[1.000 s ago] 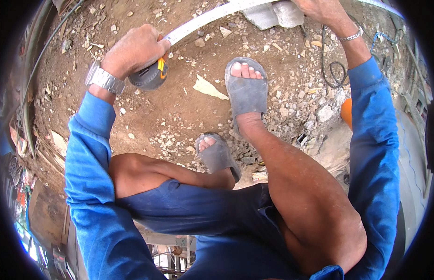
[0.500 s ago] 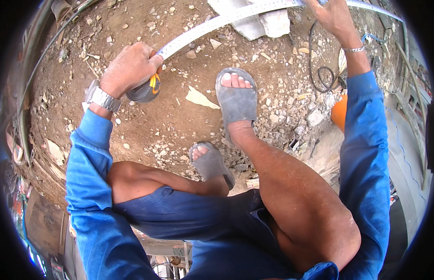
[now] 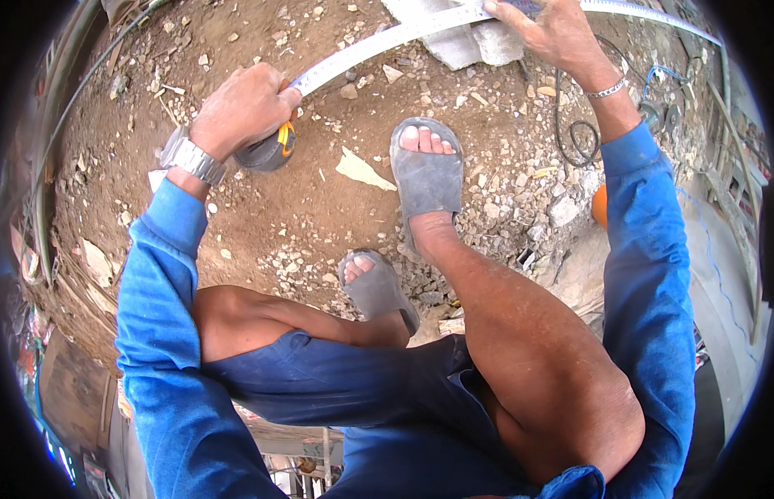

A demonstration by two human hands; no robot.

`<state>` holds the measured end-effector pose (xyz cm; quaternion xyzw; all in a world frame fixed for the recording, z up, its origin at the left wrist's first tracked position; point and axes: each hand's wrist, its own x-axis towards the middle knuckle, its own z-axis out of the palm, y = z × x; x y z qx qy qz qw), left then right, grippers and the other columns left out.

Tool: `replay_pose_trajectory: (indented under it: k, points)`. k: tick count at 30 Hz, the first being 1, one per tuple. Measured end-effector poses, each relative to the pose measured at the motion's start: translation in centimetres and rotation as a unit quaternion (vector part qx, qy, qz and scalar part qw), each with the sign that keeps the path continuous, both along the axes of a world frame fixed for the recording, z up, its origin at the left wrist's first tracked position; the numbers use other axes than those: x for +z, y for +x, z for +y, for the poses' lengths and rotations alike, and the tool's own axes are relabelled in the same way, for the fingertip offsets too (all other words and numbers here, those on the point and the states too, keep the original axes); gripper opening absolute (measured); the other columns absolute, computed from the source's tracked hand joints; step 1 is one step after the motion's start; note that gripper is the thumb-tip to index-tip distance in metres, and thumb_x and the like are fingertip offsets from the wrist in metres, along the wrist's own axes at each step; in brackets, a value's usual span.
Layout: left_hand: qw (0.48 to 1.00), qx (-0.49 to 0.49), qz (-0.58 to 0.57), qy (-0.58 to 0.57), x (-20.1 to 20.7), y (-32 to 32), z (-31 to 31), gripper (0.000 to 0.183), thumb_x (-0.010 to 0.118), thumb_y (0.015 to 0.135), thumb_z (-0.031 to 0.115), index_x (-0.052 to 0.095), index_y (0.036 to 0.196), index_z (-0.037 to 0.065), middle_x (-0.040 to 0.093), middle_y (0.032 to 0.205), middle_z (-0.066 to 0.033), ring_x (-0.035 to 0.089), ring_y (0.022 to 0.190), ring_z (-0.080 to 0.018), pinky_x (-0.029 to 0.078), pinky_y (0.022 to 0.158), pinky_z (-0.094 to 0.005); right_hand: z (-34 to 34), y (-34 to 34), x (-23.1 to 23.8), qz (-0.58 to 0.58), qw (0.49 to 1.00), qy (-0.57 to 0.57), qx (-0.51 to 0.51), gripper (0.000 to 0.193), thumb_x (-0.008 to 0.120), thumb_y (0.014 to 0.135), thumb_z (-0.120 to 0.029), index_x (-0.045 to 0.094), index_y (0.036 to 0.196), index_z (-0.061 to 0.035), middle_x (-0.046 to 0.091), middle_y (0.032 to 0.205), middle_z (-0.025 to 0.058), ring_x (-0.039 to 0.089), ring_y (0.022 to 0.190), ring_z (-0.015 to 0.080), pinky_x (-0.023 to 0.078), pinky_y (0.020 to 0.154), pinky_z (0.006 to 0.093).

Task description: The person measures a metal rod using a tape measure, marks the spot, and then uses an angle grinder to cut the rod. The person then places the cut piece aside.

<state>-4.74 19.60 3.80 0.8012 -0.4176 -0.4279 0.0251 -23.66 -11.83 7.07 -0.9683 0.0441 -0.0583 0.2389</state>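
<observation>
In my left hand [image 3: 241,110] is a tape measure [image 3: 266,153] with a dark case and yellow-orange trim. The hand is closed round it, its thumb and fingers at the mouth where the blade comes out. From there the pale tape blade [image 3: 387,40] arches up and to the right over the ground, running on to the far right edge. My right hand [image 3: 562,37] is closed on the blade at the upper right, thumb pointing left along it. Its fingertips are partly hidden.
Under the blade lies a broken pale slab [image 3: 453,46]. A black cable [image 3: 578,145] coils on the stony soil at the right. An orange object [image 3: 600,205] shows beside my right sleeve. My sandalled foot [image 3: 428,170] stands mid-view; pipes line the left edge.
My right hand has slid left and a little nearer along the blade. My left hand, with the tape measure, has shifted slightly right and farther away. More of the orange object is now covered.
</observation>
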Motion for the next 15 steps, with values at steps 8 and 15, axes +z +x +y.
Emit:
replay_pose_trajectory:
  k: [8, 15]
  points:
    - [0.996, 0.008, -0.081, -0.020, -0.6, -1.0, 0.4, 0.032, 0.057, 0.086, 0.030, 0.075, 0.078, 0.004, 0.067, 0.069, -0.0212, 0.069, 0.067, -0.0354, 0.054, 0.069, -0.0449, 1.4, 0.7, -0.4, 0.031, 0.999, -0.032, 0.029, 0.012, 0.073, 0.083, -0.022, 0.074, 0.089, -0.0125, 0.068, 0.088, 0.0070, 0.061, 0.093, 0.0292, 0.041, 0.089, 0.0437]
    - [0.996, 0.018, -0.090, -0.022, -0.6, -1.3, 0.7, 0.032, 0.058, 0.088, 0.031, 0.076, 0.079, 0.005, 0.067, 0.070, -0.0224, 0.071, 0.068, -0.0364, 0.055, 0.070, -0.0461, 1.9, 0.8, -0.9, 0.018, 1.000, 0.008, 0.006, 0.011, 0.074, 0.082, -0.018, 0.075, 0.088, -0.0090, 0.068, 0.088, 0.0097, 0.063, 0.090, 0.0294, 0.046, 0.085, 0.0416]
